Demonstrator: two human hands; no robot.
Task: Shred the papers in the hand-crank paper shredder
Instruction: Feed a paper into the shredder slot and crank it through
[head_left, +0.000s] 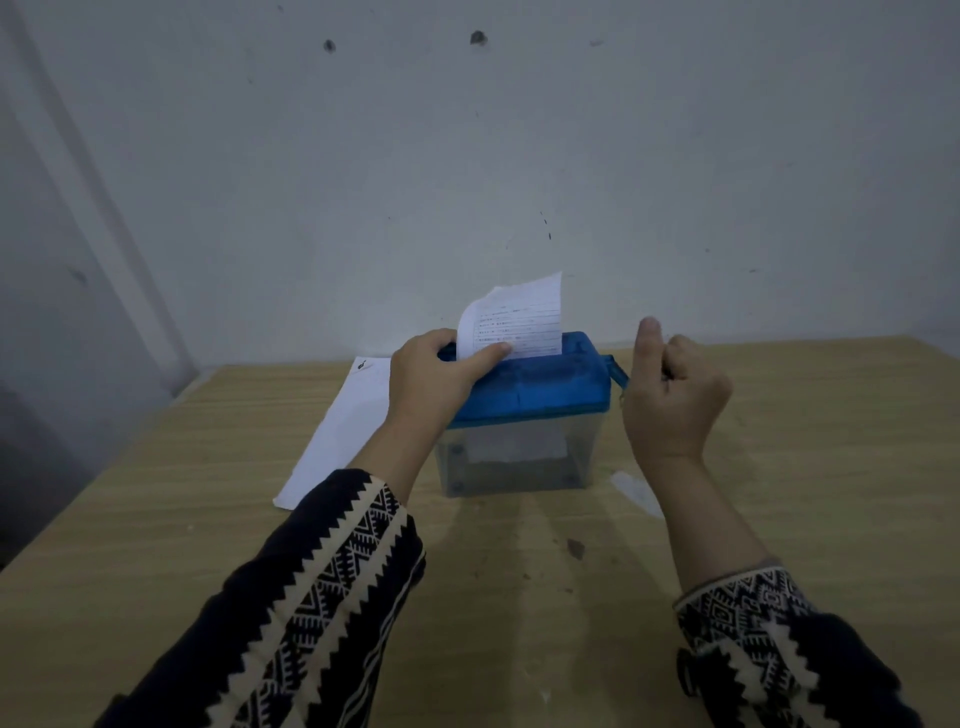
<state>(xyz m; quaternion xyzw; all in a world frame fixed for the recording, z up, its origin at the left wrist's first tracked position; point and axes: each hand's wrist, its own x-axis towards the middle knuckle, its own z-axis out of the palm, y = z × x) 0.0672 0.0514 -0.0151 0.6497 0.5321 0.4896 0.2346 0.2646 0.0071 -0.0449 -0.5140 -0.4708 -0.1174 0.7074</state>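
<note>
A small hand-crank shredder (540, 395) with a blue top and a clear bin (582, 457) stands on the wooden table (156, 545). A printed sheet of paper (524, 322) stands upright in its slot. My left hand (436, 379) rests on the shredder's left end, thumb pressed against the sheet's lower edge. My right hand (675, 395) is closed around the blue crank handle (618, 371) on the right side. Pale paper shows inside the bin.
Further white sheets (343, 426) lie flat on the table left of the shredder. A small scrap of paper (636, 491) lies to the right of the bin. A marked grey wall rises just behind the table.
</note>
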